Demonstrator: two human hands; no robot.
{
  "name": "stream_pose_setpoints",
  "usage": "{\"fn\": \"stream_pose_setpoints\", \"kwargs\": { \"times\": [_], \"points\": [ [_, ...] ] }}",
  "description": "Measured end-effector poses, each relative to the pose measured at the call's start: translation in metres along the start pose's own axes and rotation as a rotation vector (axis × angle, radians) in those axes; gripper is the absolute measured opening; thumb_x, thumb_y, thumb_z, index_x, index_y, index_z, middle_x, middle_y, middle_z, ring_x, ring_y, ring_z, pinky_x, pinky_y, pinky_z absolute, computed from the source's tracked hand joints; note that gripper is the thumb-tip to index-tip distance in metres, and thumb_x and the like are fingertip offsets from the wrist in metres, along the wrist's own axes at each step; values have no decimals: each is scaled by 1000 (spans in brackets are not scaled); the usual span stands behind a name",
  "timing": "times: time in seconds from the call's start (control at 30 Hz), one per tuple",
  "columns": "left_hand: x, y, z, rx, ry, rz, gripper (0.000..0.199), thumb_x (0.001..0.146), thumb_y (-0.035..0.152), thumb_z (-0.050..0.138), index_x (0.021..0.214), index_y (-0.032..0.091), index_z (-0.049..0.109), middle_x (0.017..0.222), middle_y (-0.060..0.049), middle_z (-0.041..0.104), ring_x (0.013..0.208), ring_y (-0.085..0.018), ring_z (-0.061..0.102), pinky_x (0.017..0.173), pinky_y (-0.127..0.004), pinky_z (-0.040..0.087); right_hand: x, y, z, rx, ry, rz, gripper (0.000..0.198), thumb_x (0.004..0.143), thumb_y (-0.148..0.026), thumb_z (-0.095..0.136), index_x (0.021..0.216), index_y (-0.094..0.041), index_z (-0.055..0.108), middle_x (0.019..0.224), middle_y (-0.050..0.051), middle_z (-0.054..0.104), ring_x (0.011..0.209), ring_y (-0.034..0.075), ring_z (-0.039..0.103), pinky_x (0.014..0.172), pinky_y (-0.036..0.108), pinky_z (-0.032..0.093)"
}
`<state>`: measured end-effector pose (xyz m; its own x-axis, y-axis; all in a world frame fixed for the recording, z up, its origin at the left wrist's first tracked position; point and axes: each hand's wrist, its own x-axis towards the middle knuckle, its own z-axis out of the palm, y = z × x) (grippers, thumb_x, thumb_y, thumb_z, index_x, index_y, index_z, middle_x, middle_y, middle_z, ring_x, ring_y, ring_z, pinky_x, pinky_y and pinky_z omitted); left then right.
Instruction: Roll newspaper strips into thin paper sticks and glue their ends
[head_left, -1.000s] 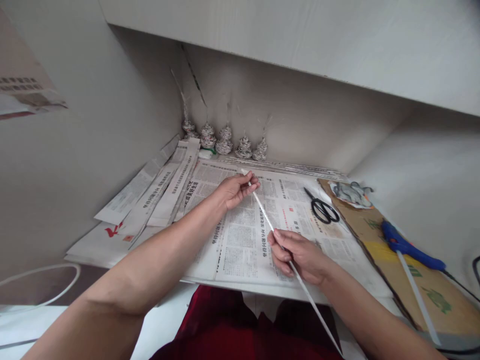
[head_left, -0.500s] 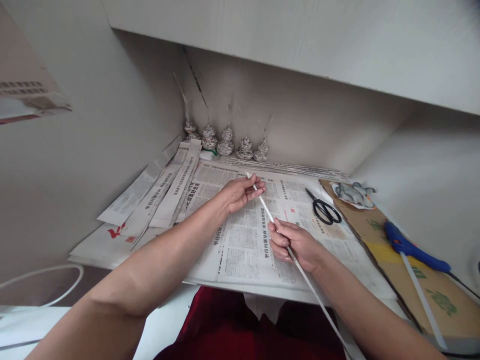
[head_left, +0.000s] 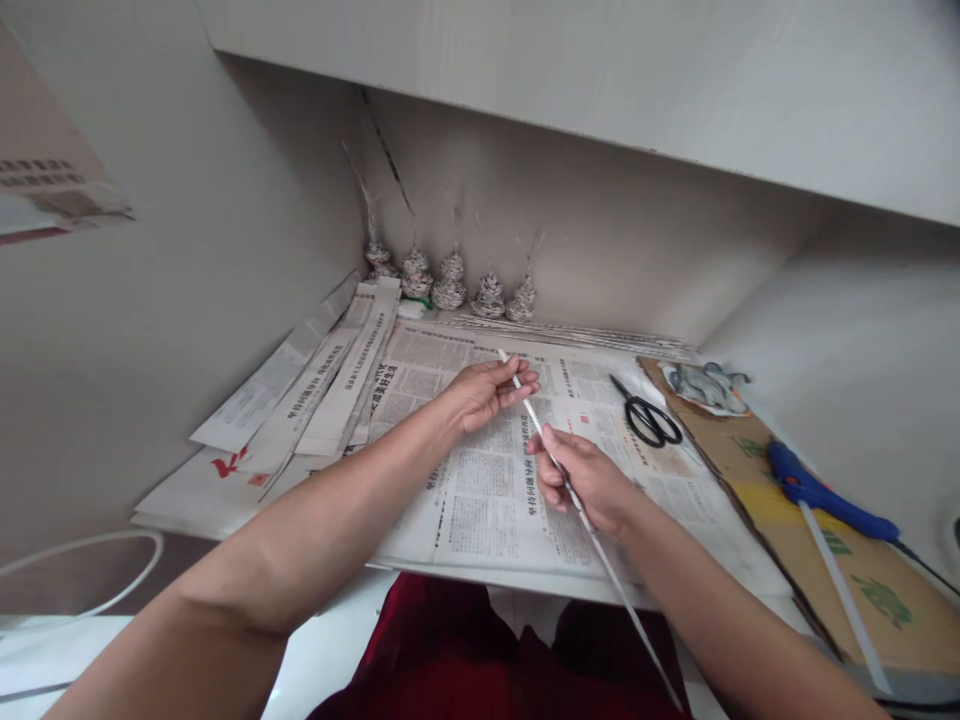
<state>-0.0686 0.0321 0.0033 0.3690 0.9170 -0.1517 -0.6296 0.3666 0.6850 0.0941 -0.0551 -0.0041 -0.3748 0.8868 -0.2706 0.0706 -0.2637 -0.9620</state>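
Observation:
A thin rolled paper tube (head_left: 616, 578) slants from above the middle of the newspaper (head_left: 487, 500) down past the table's front edge toward my lap. Near its upper end my left hand (head_left: 491, 390) pinches it between thumb and fingers, with the tip poking out just beyond. Lower along the tube, my right hand (head_left: 581, 475) grips it with thumb on top and fingers curled beneath. Only a short stretch of tube shows between the two hands.
Black-handled scissors (head_left: 651, 418) lie right of my hands. Cardboard (head_left: 757, 470) holds a blue glue gun (head_left: 825, 500) and a grey lump on paper (head_left: 709, 388). Several woven paper pieces (head_left: 450, 282) stand at the back, before them thin paper tubes (head_left: 585, 335). Newspaper strips (head_left: 352, 375) lie left.
My right hand has shifted slightly up the tube, closer to my left hand. The tube's lower end now shows near the bottom edge. My left hand has moved slightly right.

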Motion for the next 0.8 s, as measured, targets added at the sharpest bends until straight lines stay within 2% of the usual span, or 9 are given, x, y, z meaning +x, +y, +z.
{"fn": "stream_pose_setpoints", "kwargs": {
  "times": [0.07, 0.13, 0.27, 0.33, 0.47, 0.53, 0.6, 0.73, 0.8],
  "points": [
    [0, -2, 1, 6, 17, -2, 12, 85, 15, 55, 82, 6, 62, 78, -13, 68, 73, -16, 69, 69, -23, 58, 2, 1, 2, -215, 138, -78, 31, 85, -52, 48, 83, -21, 49, 53, -6, 41, 42, 9, 42, 41, 22, 32],
    [-1, -3, 3, 10, 23, -6, 12, 85, 15, 55, 81, 6, 62, 78, -13, 68, 73, -16, 69, 70, -24, 58, 3, 0, 3, -239, 176, -93, 31, 85, -51, 47, 80, -21, 48, 51, -7, 40, 40, 9, 40, 40, 22, 31],
    [-5, -2, 6, 12, 5, -8, 16, 87, 17, 52, 82, 6, 62, 80, -13, 68, 74, -15, 69, 69, -21, 57, 2, -4, 2, 165, -80, 41, 29, 86, -51, 45, 79, -23, 43, 49, -10, 24, 37, 8, 27, 35, 20, 23],
    [-6, -3, 6, 22, -7, -9, 16, 87, 17, 52, 84, 6, 63, 81, -13, 68, 75, -16, 69, 69, -21, 57, 1, -5, 0, 206, -110, 52, 29, 85, -51, 46, 80, -22, 44, 50, -10, 23, 38, 8, 28, 35, 19, 23],
    [-5, -6, 4, 76, -12, -28, 14, 85, 19, 56, 85, 8, 64, 83, -13, 68, 72, -16, 69, 59, -20, 57, 3, -1, 1, -221, 148, -76, 32, 82, -53, 50, 80, -21, 49, 54, -6, 40, 43, 9, 41, 41, 22, 31],
    [-4, -8, 3, 79, -7, -33, 14, 84, 19, 56, 84, 8, 64, 82, -13, 68, 72, -15, 68, 59, -19, 57, 5, 1, 2, -366, 235, -144, 32, 83, -52, 50, 77, -20, 50, 53, -5, 43, 44, 9, 42, 43, 22, 33],
    [-3, -9, 2, 63, -14, -32, 14, 85, 16, 55, 83, 7, 65, 81, -13, 68, 74, -15, 68, 65, -20, 57, 5, 0, 1, -264, 188, -117, 34, 85, -54, 45, 78, -21, 49, 51, -7, 38, 40, 9, 39, 40, 22, 31],
    [-4, -10, 4, 35, -61, -30, 15, 86, 11, 52, 84, 6, 66, 83, -13, 68, 78, -14, 68, 77, -23, 56, 3, -5, -5, 151, -85, 41, 30, 85, -52, 45, 80, -23, 45, 49, -10, 22, 37, 8, 26, 34, 20, 22],
    [-4, -10, 5, 32, -63, -24, 14, 85, 10, 53, 84, 5, 66, 83, -13, 68, 79, -15, 68, 79, -25, 56, 1, -5, -8, 127, -73, 42, 29, 85, -51, 45, 82, -22, 47, 49, -9, 23, 38, 8, 27, 35, 20, 23]
  ]
}}
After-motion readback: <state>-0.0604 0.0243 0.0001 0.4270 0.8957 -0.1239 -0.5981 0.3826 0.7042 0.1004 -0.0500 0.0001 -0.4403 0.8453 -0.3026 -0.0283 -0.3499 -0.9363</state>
